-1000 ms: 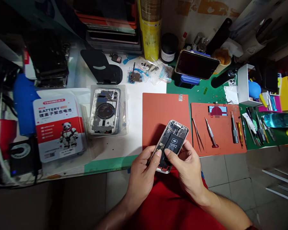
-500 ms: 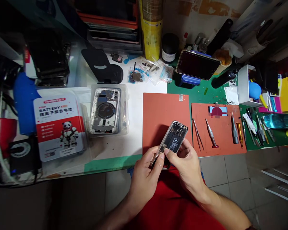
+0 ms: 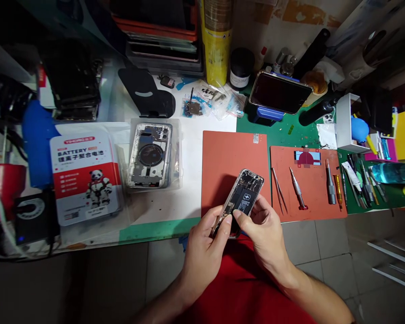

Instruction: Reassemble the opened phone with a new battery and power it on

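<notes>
Head view: open phone point(image 3: 243, 198) over the near edge of the orange mat point(image 3: 234, 157), long axis slanting, top end away and rightward, face up. Left hand point(image 3: 205, 243) clamped on its left edge, right hand point(image 3: 261, 231) on its right, thumbs over the lower half. Green-and-white bench point(image 3: 175, 180); grey tiled floor point(image 3: 330, 236) below. Since the first frame, phone tilted more, looking narrower.

There are two hands point(image 3: 202, 245), one open phone point(image 3: 242, 191) in them, one dark-screen phone point(image 3: 279, 92) on one blue stand point(image 3: 269, 114), two orange mats point(image 3: 226, 153), one pair of tweezers point(image 3: 279, 191), three pen-shaped tools point(image 3: 330, 182), one yellow can point(image 3: 217, 56) and one black jar point(image 3: 241, 65)
</notes>
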`<state>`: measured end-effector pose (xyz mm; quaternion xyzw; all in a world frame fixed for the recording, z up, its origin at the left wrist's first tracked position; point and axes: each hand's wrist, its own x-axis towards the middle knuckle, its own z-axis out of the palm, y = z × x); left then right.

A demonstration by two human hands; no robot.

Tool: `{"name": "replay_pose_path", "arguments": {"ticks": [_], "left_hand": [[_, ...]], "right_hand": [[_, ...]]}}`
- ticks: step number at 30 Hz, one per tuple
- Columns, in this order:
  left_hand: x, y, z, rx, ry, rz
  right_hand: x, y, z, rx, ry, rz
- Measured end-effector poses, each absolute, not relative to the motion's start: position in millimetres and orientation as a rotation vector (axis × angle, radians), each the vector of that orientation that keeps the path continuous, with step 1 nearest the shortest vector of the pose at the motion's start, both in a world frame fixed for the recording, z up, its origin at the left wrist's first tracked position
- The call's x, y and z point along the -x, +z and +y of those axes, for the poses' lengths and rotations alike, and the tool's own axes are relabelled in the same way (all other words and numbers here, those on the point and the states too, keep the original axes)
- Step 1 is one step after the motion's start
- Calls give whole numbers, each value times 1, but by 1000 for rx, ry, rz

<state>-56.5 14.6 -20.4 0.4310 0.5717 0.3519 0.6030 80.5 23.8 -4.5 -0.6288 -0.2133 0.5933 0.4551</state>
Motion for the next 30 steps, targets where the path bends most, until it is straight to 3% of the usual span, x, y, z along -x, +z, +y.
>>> {"name": "replay_pose_path", "arguments": {"ticks": [9,12,17,23,30], "left_hand": [[57,-18,13,-977,783,1316],[60,-15,19,-929,772,1309],[69,-8,34,-903,717,1294],[77,-8,43,-699,555,1095],[79,-10,42,-653,489,1006]], "right_hand": [[-83,-8,20,1530,1403,-585],[-89,-11,13,1659,1088,-755],[-117,2,15,1608,418,-1571],[-141,22,50,1169,650,-2262],[-139,28,63,1064,724,-2525]]}}
